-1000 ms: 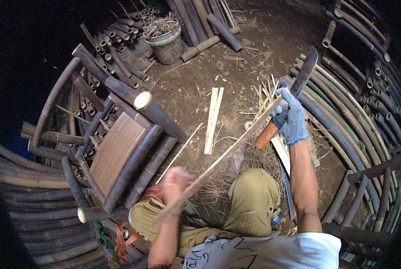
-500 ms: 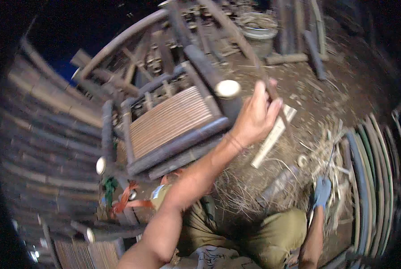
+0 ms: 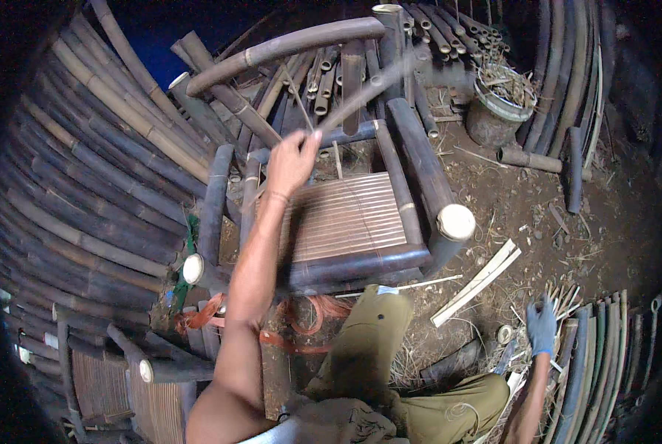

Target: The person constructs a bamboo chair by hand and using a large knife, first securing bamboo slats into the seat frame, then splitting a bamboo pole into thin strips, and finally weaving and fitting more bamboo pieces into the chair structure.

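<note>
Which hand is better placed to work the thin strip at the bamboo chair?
Left. The bare left hand already grips the thin bamboo strip above the dark bamboo chair. The blue-gloved right hand is low by the bamboo slivers, away from it.

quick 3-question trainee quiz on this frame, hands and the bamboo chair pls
1. True or false: the right hand wears a blue glove.
2. What does the left hand grip? A) a thin bamboo strip B) a bucket C) an orange strap
3. Fill in: the left hand is raised above the bamboo chair, whose seat is made of thin ____.

Key: 1 true; 2 A; 3 slats. The strip is motion-blurred; the right hand reaches down among bamboo splints on the ground.
</note>
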Demonstrator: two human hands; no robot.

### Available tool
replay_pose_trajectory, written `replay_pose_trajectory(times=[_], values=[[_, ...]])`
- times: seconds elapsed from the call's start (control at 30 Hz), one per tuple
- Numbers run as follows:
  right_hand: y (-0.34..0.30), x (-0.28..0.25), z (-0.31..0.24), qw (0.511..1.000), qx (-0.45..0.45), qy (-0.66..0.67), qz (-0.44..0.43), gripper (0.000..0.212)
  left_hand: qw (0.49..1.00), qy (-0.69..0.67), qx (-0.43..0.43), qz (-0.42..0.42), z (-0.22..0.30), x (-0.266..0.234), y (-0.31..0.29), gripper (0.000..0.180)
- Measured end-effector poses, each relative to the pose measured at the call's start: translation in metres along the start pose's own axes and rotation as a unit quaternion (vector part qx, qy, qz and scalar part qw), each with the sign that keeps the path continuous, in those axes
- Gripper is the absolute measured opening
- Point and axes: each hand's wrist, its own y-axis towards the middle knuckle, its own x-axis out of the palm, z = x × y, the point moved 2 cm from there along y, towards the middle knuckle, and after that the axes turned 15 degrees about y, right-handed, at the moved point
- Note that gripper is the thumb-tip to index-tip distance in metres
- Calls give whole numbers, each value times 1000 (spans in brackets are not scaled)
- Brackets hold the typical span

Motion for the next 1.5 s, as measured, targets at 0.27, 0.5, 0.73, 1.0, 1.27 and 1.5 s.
replay_pose_trajectory(times=[0.27,0.5,0.73,1.0,1.27,1.5], values=[[52,38,-345,955,-236,173,51,44,958,193,-179,-115,-105,19,-49,56],[39,77,-358,982,-165,46,84,32,976,-205,56,-50,-63,69,-57,36],[38,88,-368,982,-163,66,68,31,989,-125,71,-21,-127,114,-31,45],[43,73,-356,979,-171,48,104,28,963,113,-128,-210,-129,134,-8,57],[43,84,-370,980,-164,59,99,25,953,199,-91,-211,-144,94,-14,54],[40,81,-374,977,-165,80,105,23,960,195,-73,-187,-140,79,-20,52]])
